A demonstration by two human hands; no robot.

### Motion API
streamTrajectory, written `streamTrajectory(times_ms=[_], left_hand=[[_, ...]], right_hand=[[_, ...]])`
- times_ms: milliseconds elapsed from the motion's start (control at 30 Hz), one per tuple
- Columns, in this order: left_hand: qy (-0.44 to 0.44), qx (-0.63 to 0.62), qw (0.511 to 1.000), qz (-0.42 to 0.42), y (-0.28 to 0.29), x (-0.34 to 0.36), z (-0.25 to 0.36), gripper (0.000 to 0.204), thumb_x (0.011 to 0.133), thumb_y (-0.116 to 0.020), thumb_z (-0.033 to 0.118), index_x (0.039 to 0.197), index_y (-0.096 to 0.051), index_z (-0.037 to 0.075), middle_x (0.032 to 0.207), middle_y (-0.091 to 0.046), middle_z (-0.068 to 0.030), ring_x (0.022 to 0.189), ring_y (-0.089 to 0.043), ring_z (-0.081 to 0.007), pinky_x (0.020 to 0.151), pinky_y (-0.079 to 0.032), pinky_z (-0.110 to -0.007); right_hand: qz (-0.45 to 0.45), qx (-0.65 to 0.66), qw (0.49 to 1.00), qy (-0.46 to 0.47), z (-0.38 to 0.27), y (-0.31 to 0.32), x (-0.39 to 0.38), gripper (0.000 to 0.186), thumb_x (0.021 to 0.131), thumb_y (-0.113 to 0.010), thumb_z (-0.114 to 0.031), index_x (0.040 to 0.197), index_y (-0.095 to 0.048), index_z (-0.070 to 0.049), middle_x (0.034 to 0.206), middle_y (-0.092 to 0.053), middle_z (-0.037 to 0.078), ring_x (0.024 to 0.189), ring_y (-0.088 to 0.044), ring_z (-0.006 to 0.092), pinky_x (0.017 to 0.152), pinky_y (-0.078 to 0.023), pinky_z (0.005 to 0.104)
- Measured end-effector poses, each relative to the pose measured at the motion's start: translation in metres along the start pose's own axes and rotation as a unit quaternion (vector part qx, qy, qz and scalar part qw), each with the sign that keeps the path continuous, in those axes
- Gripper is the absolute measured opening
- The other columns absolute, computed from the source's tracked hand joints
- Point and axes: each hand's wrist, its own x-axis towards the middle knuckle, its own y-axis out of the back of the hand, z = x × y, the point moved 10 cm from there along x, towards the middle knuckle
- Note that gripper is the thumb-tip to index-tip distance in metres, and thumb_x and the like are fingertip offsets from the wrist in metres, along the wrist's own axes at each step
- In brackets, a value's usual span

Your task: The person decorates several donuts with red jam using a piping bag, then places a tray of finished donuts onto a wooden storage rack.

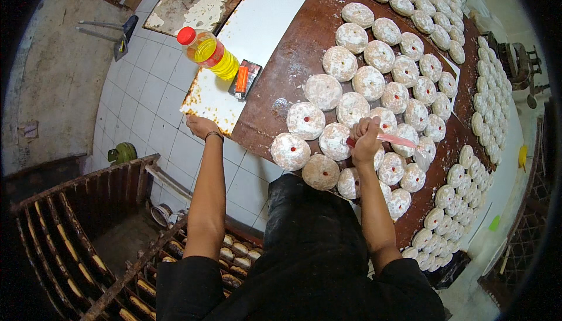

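Observation:
My right hand (366,141) is closed round a slim plastic piping bag (398,141) with red filling. Its narrow end points left from my fist, and the clear, crumpled tail trails off to the right. Beneath the hand lie rows of round, flat, flour-dusted dough pieces (305,120) on a brown board (281,66). Many carry a red dot in the middle; a browner piece (320,172) sits at the near edge. My left hand (203,126), with a dark band at the wrist, rests at the near corner of the white tabletop (205,95); its fingers are mostly hidden.
On the white top stand a red-capped bottle of yellow liquid (213,56) and an orange lighter (242,79) on a dark pack. More dough rounds (492,98) fill boards at the right. A rack (76,227) with trays of baked pieces stands lower left, beside a green gas cylinder (122,153).

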Motion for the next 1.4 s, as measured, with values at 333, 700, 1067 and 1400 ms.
streamTrajectory(times_ms=[333, 700, 1067, 1400], left_hand=[[0.025, 0.018, 0.999, -0.014, 0.001, -0.006, 0.005, 0.054, 0.088, -0.019, 0.036, 0.109, -0.041, -0.009, 0.11, -0.044, -0.0279, 0.102, -0.043, -0.0382, 0.089, -0.034, -0.04], [0.012, 0.003, 1.0, -0.007, 0.001, -0.008, 0.007, 0.055, 0.088, -0.019, 0.036, 0.107, -0.042, -0.01, 0.108, -0.044, -0.0291, 0.1, -0.044, -0.0392, 0.087, -0.035, -0.041], [-0.015, 0.014, 1.0, 0.003, 0.003, -0.01, 0.014, 0.052, 0.088, -0.021, 0.034, 0.109, -0.041, -0.009, 0.111, -0.044, -0.0264, 0.101, -0.045, -0.0358, 0.087, -0.035, -0.036], [0.03, 0.012, 0.999, -0.004, 0.001, -0.007, 0.002, 0.053, 0.087, -0.022, 0.036, 0.111, -0.04, -0.008, 0.112, -0.044, -0.0251, 0.102, -0.044, -0.0351, 0.088, -0.035, -0.036]], right_hand=[[0.035, 0.02, 0.999, 0.013, -0.021, 0.008, 0.002, 0.046, 0.089, -0.03, -0.037, 0.052, -0.025, -0.011, 0.046, -0.022, -0.001, 0.039, -0.017, 0.0082, 0.036, -0.016, 0.0238], [0.05, 0.057, 0.997, 0.009, -0.036, 0.009, 0.014, 0.045, 0.089, -0.027, -0.041, 0.054, -0.027, -0.012, 0.047, -0.023, -0.002, 0.039, -0.019, 0.0084, 0.035, -0.018, 0.0233], [-0.072, -0.343, 0.917, 0.193, -0.028, -0.036, 0.059, 0.042, 0.09, -0.03, -0.025, 0.051, -0.032, -0.009, 0.044, -0.029, -0.001, 0.039, -0.028, 0.0086, 0.037, -0.023, 0.0269], [-0.019, -0.074, 0.995, 0.061, -0.013, -0.008, 0.065, 0.045, 0.088, -0.033, -0.035, 0.051, -0.027, -0.011, 0.045, -0.027, -0.002, 0.039, -0.023, 0.0077, 0.036, -0.02, 0.0236]])
